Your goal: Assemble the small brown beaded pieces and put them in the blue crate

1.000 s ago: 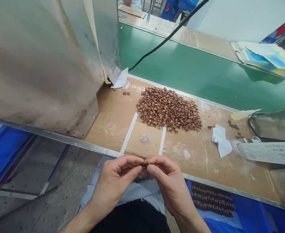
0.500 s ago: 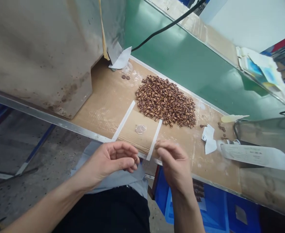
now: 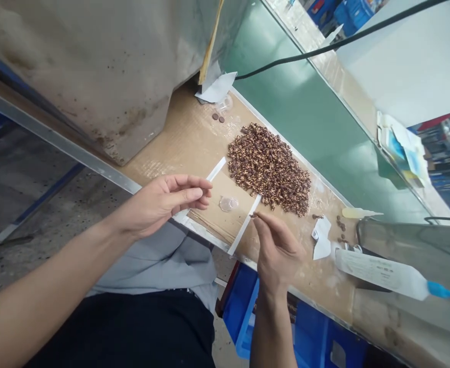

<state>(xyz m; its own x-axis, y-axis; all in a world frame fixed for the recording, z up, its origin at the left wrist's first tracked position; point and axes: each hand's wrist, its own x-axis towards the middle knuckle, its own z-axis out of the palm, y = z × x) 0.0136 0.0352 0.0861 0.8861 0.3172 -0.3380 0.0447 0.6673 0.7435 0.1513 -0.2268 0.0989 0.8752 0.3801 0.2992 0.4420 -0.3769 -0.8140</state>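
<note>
My right hand (image 3: 276, 250) pinches a tiny brown piece (image 3: 253, 215) between thumb and forefinger, just beside a white tape strip (image 3: 243, 225) on the bench. My left hand (image 3: 163, 200) hovers over the bench's front edge, fingers loosely curled, with nothing visible in them. Between the hands, a small transparent ring (image 3: 229, 204) lies on a cardboard patch (image 3: 213, 214) marked by the tape. Behind it spreads a heap of small brown-and-gold pieces (image 3: 268, 168). Two brown discs (image 3: 216, 117) lie farther back.
A stained steel housing (image 3: 94, 66) overhangs the cardboard-covered bench (image 3: 182, 138) on the left. A green conveyor belt (image 3: 316, 133) runs behind. To the right are crumpled white paper (image 3: 322, 237) and a blue-tipped syringe (image 3: 381, 273). A blue crate (image 3: 240, 322) stands below.
My hands have moved apart from their close pinch a second ago. My right hand now holds the small piece out near the tape strip. The whole view has tilted.
</note>
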